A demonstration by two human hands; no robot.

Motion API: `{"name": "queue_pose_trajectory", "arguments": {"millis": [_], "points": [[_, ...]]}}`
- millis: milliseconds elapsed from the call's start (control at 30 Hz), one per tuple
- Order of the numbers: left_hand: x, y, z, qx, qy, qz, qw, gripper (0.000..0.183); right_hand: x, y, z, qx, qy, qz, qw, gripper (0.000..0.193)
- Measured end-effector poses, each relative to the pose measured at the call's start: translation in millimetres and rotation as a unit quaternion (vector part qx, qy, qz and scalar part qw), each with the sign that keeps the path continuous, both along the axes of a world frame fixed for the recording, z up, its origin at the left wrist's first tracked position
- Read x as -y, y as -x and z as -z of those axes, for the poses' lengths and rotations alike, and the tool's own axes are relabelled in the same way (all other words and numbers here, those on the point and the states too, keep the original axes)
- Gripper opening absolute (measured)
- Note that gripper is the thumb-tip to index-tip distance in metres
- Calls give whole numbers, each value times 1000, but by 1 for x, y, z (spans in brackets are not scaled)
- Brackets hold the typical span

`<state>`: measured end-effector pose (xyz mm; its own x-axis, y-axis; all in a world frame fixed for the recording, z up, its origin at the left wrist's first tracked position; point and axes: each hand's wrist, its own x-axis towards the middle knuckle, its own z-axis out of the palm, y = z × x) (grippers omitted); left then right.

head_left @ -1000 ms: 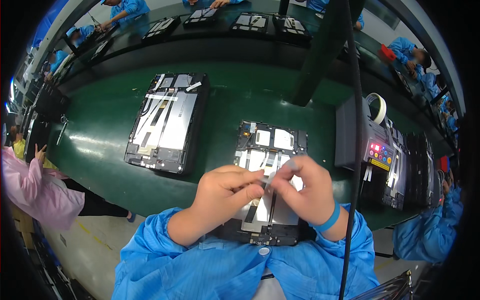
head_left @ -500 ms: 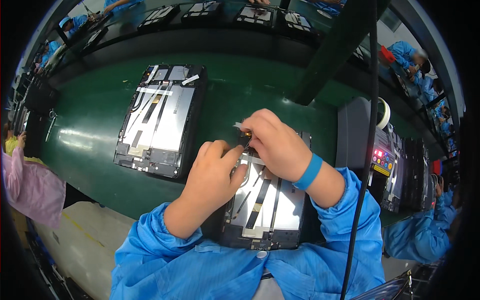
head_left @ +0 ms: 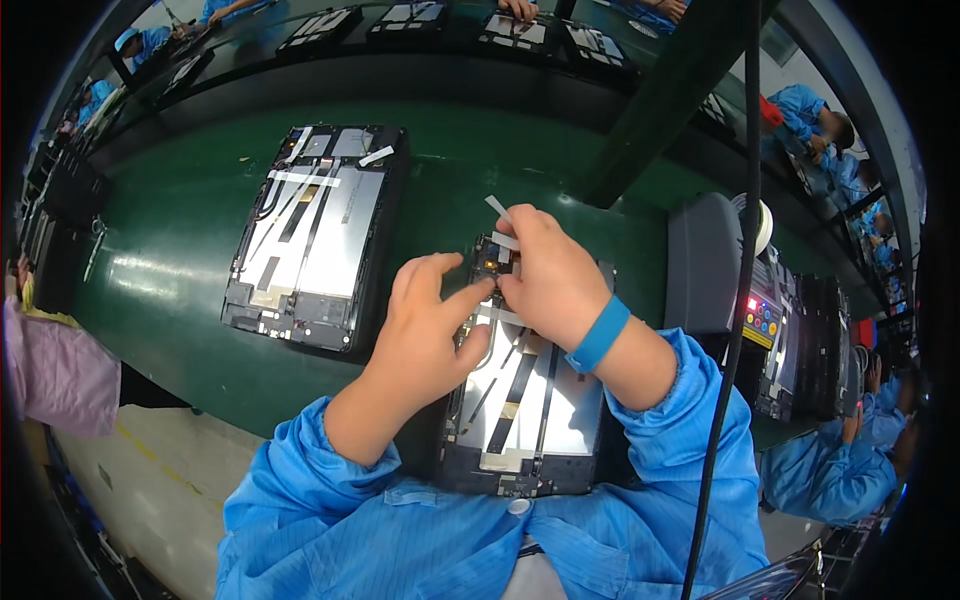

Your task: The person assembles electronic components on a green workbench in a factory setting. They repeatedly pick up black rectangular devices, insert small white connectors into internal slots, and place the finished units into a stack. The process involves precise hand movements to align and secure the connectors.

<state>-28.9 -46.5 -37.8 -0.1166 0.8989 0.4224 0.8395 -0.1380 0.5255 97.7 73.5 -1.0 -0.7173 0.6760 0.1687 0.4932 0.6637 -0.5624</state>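
An opened tablet-like device (head_left: 520,430) lies in front of me, with silver panels, dark ribbon cables and a circuit board at its far end. Over that far end is my right hand (head_left: 555,275), wearing a blue wristband, with its fingers closed on a narrow white tape strip (head_left: 496,208) that sticks up past the fingertips. Another white piece (head_left: 505,241) shows beside the same fingers, above the board. My left hand (head_left: 415,325) has its fingers spread, and its index fingertip touches the device's upper left part near the board. The right fingertips are partly hidden.
A similar opened device (head_left: 310,240) lies to the left on the green table (head_left: 160,300). At the right stands a grey machine (head_left: 705,265) with lit buttons and a tape roll (head_left: 765,228). A black cable (head_left: 722,400) hangs across the right. Co-workers sit around.
The white tape strip has risen in my right hand and now points up. My left fingers have spread apart from the right fingertips, uncovering the board. A co-worker's hand reaches further over the far bench.
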Motion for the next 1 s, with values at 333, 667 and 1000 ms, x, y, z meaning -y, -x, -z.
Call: {"name": "queue_pose_trajectory", "arguments": {"millis": [333,667,1000], "points": [[-2,5,8,33,19,15,999,36,-22,-3,-7,-21,-71,-264,962,28],[2,5,10,68,26,6,997,34,-20,-10,7,-84,228,-74,967,42],[2,3,7,79,29,6,996,35,-38,-7,0,-106,378,-36,919,40]]}}
